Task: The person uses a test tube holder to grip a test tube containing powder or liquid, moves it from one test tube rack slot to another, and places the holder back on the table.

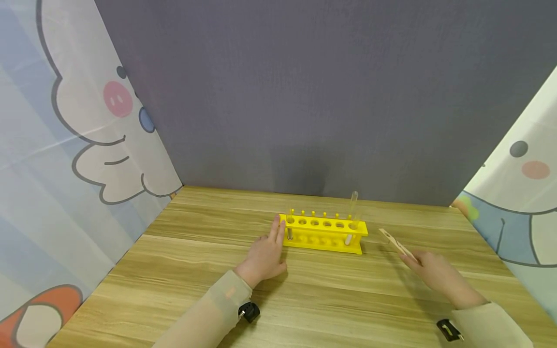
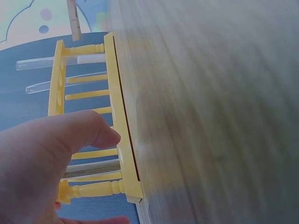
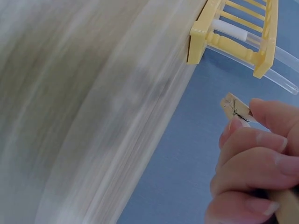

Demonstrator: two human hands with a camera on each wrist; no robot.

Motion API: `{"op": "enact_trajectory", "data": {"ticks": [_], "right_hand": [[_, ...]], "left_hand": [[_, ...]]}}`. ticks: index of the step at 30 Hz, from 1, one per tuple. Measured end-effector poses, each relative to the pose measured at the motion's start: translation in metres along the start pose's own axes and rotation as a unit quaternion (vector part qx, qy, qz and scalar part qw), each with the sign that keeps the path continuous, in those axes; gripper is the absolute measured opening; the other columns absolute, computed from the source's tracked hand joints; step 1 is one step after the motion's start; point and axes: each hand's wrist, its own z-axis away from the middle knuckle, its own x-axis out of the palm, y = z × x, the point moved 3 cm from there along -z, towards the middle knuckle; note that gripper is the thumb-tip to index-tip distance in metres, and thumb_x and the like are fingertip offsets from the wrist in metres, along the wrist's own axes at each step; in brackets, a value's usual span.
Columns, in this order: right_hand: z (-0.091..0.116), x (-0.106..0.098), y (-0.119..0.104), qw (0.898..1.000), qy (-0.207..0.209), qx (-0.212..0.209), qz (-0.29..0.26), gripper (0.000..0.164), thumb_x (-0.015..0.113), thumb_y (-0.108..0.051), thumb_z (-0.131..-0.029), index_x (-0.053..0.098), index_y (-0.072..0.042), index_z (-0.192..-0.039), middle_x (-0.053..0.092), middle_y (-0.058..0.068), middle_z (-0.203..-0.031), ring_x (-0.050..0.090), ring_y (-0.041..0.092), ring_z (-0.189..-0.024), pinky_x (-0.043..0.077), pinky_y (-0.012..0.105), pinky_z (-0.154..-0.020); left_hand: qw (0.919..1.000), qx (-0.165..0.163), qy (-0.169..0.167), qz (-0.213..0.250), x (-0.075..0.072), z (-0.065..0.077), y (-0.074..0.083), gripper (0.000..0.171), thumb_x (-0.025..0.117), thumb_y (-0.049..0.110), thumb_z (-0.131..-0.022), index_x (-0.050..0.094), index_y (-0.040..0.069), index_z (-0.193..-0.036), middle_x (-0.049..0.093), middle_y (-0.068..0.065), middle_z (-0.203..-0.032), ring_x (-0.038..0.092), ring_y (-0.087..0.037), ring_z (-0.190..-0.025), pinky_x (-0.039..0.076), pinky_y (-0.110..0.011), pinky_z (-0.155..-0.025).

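Note:
A yellow test tube rack (image 1: 322,247) stands on the table, its row of pegs at the back. My left hand (image 1: 265,256) touches the rack's left end with straight fingers; its thumb (image 2: 96,133) lies across the front in the left wrist view. Near that hand, a test tube (image 2: 96,168) holds something grey-brown. At the rack's right end sits a test tube with white contents (image 1: 348,239), and behind it a clear tube (image 1: 354,199) sits upside down on a peg. Right of the rack, my right hand (image 1: 435,273) grips a wooden test tube clamp (image 1: 393,241) with a metal spring.
The wood-grain table (image 1: 183,290) ends at a grey upright panel (image 1: 304,96) close behind the rack. Cartoon-print curtains (image 1: 65,159) hang at both sides.

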Motion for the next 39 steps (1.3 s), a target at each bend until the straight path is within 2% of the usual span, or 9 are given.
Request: {"op": "enact_trajectory", "data": {"ticks": [7, 16, 21, 28, 34, 39], "right_hand": [[0.000, 0.005, 0.005, 1.000, -0.014, -0.002, -0.006, 0.035, 0.046, -0.027, -0.098, 0.049, -0.011, -0.067, 0.031, -0.004, -0.054, 0.023, 0.007, -0.047, 0.026, 0.024, -0.045], [0.001, 0.010, 0.009, 0.999, -0.030, 0.005, -0.020, 0.035, 0.045, -0.027, -0.098, 0.051, -0.008, -0.069, 0.033, -0.003, -0.054, 0.027, 0.009, -0.048, 0.028, 0.025, -0.046], [0.002, 0.015, 0.011, 1.000, -0.020, 0.004, -0.012, 0.037, 0.047, -0.028, -0.097, 0.044, -0.011, -0.064, 0.034, -0.003, -0.054, 0.031, 0.011, -0.048, 0.030, 0.027, -0.048], [0.003, 0.021, 0.017, 0.999, -0.043, 0.029, -0.014, 0.038, 0.046, -0.033, -0.097, 0.047, -0.012, -0.066, 0.036, -0.002, -0.054, 0.033, 0.013, -0.049, 0.031, 0.028, -0.050], [0.003, 0.024, 0.018, 0.999, -0.047, 0.022, -0.009, 0.035, 0.045, -0.032, -0.098, 0.049, -0.011, -0.069, 0.036, -0.002, -0.054, 0.030, 0.011, -0.047, 0.029, 0.026, -0.047], [0.002, 0.024, 0.017, 0.999, -0.044, 0.013, 0.013, 0.035, 0.045, -0.032, -0.098, 0.049, -0.011, -0.070, 0.036, -0.001, -0.054, 0.037, 0.014, -0.051, 0.033, 0.031, -0.051]], "left_hand": [[1.0000, -0.001, -0.003, 0.004, 0.001, -0.001, 0.000, 0.103, 0.065, 0.045, -0.075, 0.011, -0.006, -0.147, 0.006, -0.027, -0.151, 0.058, -0.022, -0.071, 0.051, -0.037, -0.080], [0.9999, -0.001, -0.008, 0.007, -0.001, 0.000, 0.000, 0.102, 0.064, 0.044, -0.075, 0.010, -0.006, -0.147, 0.005, -0.028, -0.151, 0.053, -0.017, -0.063, 0.052, -0.035, -0.078], [0.9998, -0.001, -0.015, 0.011, -0.003, 0.000, 0.001, 0.102, 0.064, 0.043, -0.075, 0.010, -0.006, -0.147, 0.005, -0.028, -0.151, 0.046, -0.014, -0.057, 0.051, -0.032, -0.072], [0.9999, -0.001, -0.011, 0.005, -0.003, 0.000, 0.001, 0.102, 0.064, 0.043, -0.075, 0.011, -0.006, -0.147, 0.006, -0.028, -0.151, 0.043, -0.012, -0.055, 0.051, -0.031, -0.070], [0.9999, -0.003, -0.013, 0.008, -0.004, 0.000, 0.001, 0.101, 0.063, 0.042, -0.075, 0.011, -0.006, -0.147, 0.005, -0.028, -0.151, 0.041, -0.012, -0.053, 0.051, -0.031, -0.068], [1.0000, 0.000, -0.004, 0.009, -0.004, 0.000, 0.001, 0.101, 0.064, 0.041, -0.074, 0.012, -0.006, -0.146, 0.008, -0.028, -0.151, 0.040, -0.011, -0.052, 0.051, -0.030, -0.066]]}}
